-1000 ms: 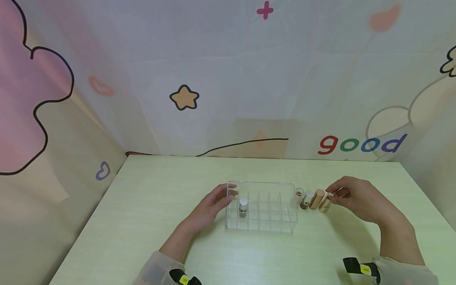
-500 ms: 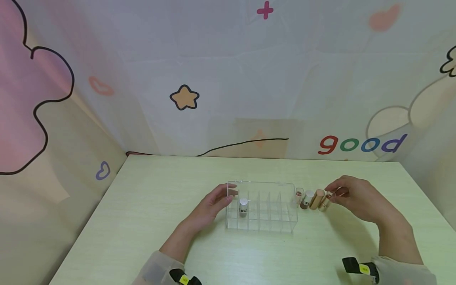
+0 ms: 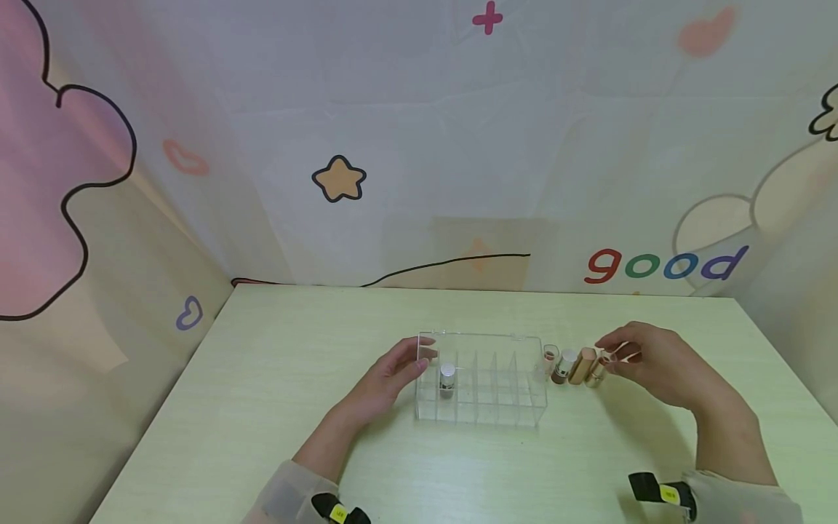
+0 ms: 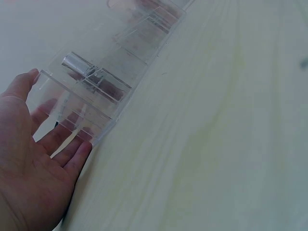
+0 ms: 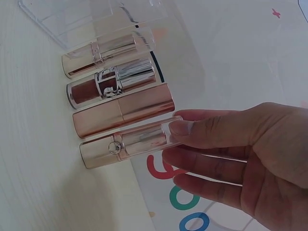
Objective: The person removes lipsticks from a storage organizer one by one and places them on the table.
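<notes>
A clear acrylic lipstick organizer (image 3: 484, 413) with dividers stands on the table, one silver-capped lip tube (image 3: 447, 377) upright in a compartment near its left end. My left hand (image 3: 390, 378) holds that end, some fingers showing through the plastic in the left wrist view. To the organizer's right, my right hand (image 3: 664, 365) pinches the clear cap end of a gold-based lipstick (image 5: 103, 150) between thumb and fingers. Beside this lipstick lie a rose-gold lipstick (image 5: 122, 109), a silver-capped dark lip tube (image 5: 84, 92) and a clear-capped lipstick (image 5: 79, 61), in a row.
The pale wooden table (image 3: 275, 437) reaches back to a printed cloth backdrop (image 3: 406, 145). The clear-capped lipstick lies close to the organizer's right end.
My right hand has shifted very slightly left, still at the outermost lipstick. The left hand and organizer stay where they were.
</notes>
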`<state>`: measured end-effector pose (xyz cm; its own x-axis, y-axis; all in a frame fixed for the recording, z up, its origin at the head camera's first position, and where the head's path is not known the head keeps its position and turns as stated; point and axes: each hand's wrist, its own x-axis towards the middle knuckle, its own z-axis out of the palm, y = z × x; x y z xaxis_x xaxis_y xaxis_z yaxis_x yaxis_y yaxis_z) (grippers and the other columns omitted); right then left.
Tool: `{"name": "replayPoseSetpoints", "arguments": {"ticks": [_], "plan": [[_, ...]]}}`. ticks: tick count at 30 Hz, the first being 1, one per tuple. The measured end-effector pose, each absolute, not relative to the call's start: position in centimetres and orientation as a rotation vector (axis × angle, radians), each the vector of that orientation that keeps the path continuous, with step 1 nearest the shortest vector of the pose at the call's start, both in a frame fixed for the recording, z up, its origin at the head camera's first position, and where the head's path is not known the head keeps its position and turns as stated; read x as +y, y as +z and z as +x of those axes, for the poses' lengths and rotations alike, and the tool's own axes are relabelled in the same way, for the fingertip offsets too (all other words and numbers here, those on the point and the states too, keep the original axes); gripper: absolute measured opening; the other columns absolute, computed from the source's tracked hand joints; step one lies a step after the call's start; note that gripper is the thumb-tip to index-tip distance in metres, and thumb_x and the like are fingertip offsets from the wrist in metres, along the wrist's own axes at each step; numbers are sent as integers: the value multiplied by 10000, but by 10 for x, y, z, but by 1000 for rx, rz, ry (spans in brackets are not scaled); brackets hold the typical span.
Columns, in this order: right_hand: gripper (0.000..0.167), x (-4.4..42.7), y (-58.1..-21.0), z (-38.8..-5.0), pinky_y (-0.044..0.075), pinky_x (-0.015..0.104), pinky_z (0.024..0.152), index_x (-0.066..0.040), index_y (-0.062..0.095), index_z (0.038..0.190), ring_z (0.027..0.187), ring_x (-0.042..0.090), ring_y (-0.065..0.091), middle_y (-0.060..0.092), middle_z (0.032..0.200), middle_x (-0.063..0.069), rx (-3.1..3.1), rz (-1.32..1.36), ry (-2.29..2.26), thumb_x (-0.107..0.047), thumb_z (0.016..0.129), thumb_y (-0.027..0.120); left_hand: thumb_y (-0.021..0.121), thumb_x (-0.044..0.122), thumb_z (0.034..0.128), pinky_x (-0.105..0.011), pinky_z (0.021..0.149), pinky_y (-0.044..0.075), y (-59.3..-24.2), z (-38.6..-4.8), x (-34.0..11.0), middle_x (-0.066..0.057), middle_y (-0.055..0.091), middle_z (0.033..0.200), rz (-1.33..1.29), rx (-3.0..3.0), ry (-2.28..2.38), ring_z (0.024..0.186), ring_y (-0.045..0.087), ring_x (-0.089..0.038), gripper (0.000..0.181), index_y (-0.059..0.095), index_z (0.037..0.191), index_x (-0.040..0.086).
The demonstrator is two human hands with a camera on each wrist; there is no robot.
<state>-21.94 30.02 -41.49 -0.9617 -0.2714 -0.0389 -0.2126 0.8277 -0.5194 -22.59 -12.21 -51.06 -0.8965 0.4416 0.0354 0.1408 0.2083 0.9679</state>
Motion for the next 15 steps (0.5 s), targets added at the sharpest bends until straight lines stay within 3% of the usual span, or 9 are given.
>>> {"name": "replayPoseSetpoints", "arguments": {"ticks": [15], "plan": [[377,301,-414,-216,570,563,931,-35,710,1247,1121,368,657,690,1192,127,2941,-431,-789,-118,893,810,539,417,1081,-526,1213,371,-510,-226,-122,-2,596,1472,548,2231,1747,1402,547,-231,483,468,1516,218]]}}
